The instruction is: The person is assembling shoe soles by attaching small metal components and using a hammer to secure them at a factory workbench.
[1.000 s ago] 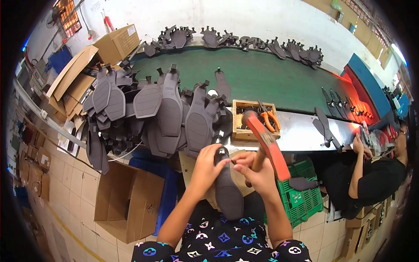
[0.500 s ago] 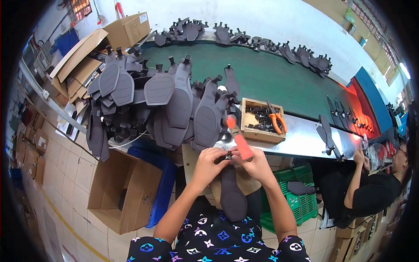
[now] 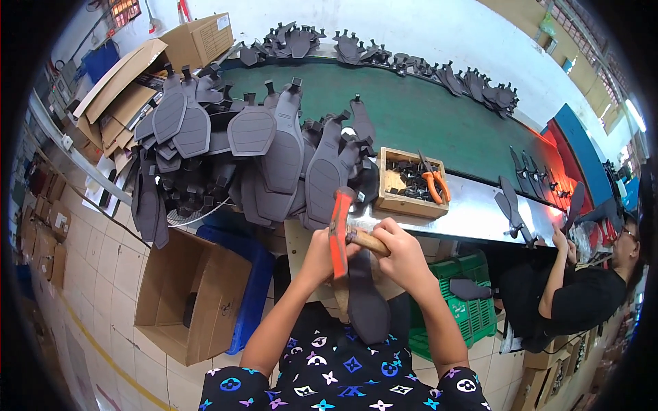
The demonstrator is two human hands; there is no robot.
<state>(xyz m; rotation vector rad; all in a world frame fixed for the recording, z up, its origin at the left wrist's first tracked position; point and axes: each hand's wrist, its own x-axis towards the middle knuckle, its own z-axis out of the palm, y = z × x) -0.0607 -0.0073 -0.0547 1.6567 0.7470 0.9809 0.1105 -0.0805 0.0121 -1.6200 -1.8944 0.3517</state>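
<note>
My right hand [image 3: 399,255] is closed round the wooden handle of a hammer [image 3: 338,236] with an orange-red head. The hammer's head is in front of my left hand [image 3: 317,259], hiding some of its fingers. That hand is closed at the narrow heel end of a dark grey shoe sole [image 3: 368,309], whose broad end points toward my body. What lies right at the heel is covered by the hammer and my hands. Under the sole shows part of a pale work surface [image 3: 301,243].
Many grey soles [image 3: 281,161] are heaped ahead on the left. Beyond my hands stands a wooden box [image 3: 411,205] of small dark parts, with orange-handled pliers [image 3: 434,185]. A green conveyor [image 3: 411,116] runs behind. Cardboard box [image 3: 195,294] left, green crate [image 3: 456,318] and co-worker [image 3: 582,294] right.
My right hand has shifted its hold to the hammer's handle. The hammer's head has swung left and lower, over my left hand. The sole stays almost in place.
</note>
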